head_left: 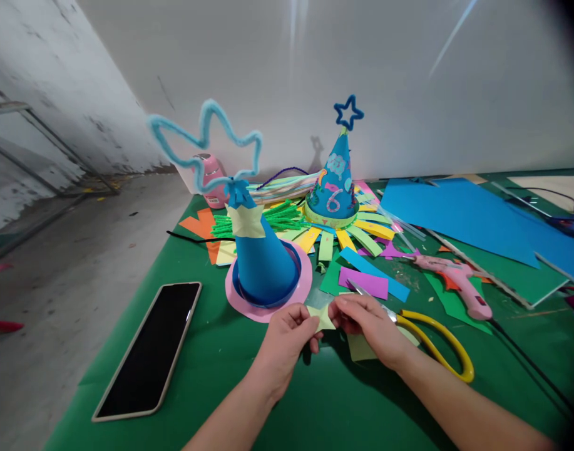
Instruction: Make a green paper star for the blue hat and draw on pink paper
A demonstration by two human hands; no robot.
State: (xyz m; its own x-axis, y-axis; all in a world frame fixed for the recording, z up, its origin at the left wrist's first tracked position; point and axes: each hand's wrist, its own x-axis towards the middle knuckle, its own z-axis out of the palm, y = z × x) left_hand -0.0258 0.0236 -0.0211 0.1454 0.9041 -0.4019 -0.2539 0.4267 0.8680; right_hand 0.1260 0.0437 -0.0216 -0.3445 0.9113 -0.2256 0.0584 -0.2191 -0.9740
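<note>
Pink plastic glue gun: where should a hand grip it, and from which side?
I'd take the pink plastic glue gun by its handle, right hand coming from the near right, once it releases the pale yellow paper piece. The gun lies on its side, handle slanting nearer with the black cord at its end; the narrow nozzle points left, away from that approach.

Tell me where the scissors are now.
In the head view, the yellow-handled scissors are right of centre, partly hidden by the right hand, with the pink glue gun beyond.
</note>
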